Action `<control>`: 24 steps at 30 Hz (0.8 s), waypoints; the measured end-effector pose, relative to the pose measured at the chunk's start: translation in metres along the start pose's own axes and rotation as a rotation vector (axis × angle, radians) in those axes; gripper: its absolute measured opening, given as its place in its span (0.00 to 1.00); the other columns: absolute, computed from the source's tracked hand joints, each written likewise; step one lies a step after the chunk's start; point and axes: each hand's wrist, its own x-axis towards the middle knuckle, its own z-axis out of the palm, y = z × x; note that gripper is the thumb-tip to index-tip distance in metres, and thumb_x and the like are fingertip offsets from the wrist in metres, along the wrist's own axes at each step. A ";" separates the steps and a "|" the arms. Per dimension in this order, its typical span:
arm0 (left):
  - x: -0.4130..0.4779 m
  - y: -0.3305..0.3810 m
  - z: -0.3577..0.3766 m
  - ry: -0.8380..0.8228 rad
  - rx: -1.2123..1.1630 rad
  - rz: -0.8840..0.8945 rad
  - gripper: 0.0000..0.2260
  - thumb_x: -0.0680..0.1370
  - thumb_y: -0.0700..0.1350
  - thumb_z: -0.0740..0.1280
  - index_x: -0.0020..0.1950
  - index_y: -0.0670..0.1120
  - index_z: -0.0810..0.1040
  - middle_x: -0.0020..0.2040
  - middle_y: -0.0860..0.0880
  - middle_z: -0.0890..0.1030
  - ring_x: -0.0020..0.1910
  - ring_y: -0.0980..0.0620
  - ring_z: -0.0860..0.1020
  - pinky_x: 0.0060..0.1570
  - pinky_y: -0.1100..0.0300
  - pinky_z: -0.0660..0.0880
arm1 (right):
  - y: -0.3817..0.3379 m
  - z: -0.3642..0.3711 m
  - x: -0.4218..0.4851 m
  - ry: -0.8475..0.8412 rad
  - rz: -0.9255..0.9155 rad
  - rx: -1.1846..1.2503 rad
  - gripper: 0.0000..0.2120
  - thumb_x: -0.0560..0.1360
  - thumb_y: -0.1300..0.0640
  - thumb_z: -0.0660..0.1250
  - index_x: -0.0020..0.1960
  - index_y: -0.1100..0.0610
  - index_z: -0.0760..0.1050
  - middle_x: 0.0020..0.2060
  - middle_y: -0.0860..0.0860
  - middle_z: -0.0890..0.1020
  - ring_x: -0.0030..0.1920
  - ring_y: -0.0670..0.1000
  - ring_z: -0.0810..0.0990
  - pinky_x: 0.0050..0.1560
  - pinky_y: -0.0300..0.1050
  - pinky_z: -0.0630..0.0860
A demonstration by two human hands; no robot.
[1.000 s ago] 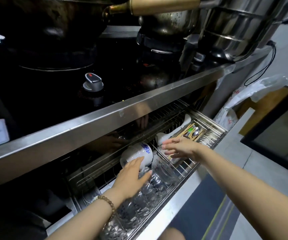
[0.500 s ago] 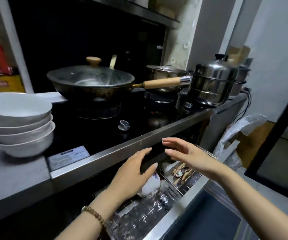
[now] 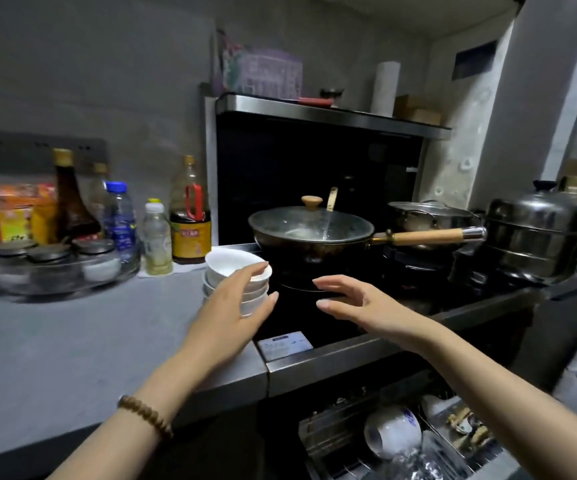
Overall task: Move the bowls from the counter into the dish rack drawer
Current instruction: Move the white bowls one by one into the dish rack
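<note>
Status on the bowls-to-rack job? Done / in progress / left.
Done: dish rack drawer is open, with a blue-patterned bowl in it. In progress: left hand reaches the stack of white bowls on the counter; right hand is open, empty. Left: the stack is not yet lifted.

One head-worn view; looks forward and down, close over the counter (image 3: 72, 341) and stove (image 3: 315, 317).

A stack of bowls (image 3: 237, 276) stands on the counter (image 3: 72, 341), just left of the wok (image 3: 311, 237). Bottles (image 3: 155, 237) stand left of the wok, behind the bowls. A pot (image 3: 429, 216) and steamer (image 3: 536, 237) sit right of the wok. The drawer (image 3: 332, 438) lies open below the wok, holding a cup (image 3: 392, 433).
</note>
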 end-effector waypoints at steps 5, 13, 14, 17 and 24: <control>0.002 -0.032 -0.029 0.046 0.051 -0.094 0.23 0.77 0.54 0.64 0.71 0.55 0.64 0.69 0.53 0.69 0.65 0.57 0.67 0.60 0.61 0.67 | -0.021 0.033 0.038 0.001 -0.065 0.009 0.19 0.74 0.52 0.68 0.64 0.49 0.73 0.65 0.46 0.75 0.64 0.45 0.75 0.68 0.47 0.70; 0.004 -0.077 -0.027 0.005 -0.184 -0.343 0.26 0.77 0.57 0.60 0.73 0.55 0.60 0.74 0.52 0.64 0.70 0.51 0.66 0.65 0.54 0.66 | -0.032 0.061 0.080 0.036 -0.145 -0.108 0.15 0.74 0.52 0.68 0.60 0.53 0.77 0.58 0.45 0.79 0.58 0.39 0.75 0.59 0.31 0.67; 0.005 -0.079 -0.027 -0.001 -0.192 -0.355 0.25 0.77 0.58 0.59 0.73 0.55 0.60 0.75 0.52 0.64 0.71 0.51 0.66 0.65 0.54 0.65 | -0.032 0.063 0.084 0.028 -0.151 -0.131 0.15 0.74 0.51 0.68 0.59 0.53 0.77 0.57 0.44 0.79 0.55 0.37 0.74 0.55 0.27 0.67; 0.010 -0.082 -0.024 -0.016 -0.231 -0.361 0.24 0.78 0.57 0.57 0.74 0.54 0.60 0.75 0.52 0.64 0.72 0.51 0.64 0.68 0.53 0.63 | -0.032 0.068 0.094 0.014 -0.149 -0.172 0.13 0.74 0.51 0.68 0.56 0.55 0.80 0.53 0.44 0.80 0.53 0.39 0.75 0.51 0.27 0.68; 0.018 -0.081 -0.017 -0.022 -0.280 -0.346 0.23 0.81 0.53 0.52 0.75 0.49 0.58 0.75 0.50 0.63 0.72 0.53 0.63 0.63 0.63 0.60 | -0.034 0.083 0.106 -0.006 -0.138 -0.206 0.13 0.73 0.51 0.69 0.54 0.57 0.82 0.52 0.49 0.84 0.54 0.44 0.80 0.59 0.39 0.73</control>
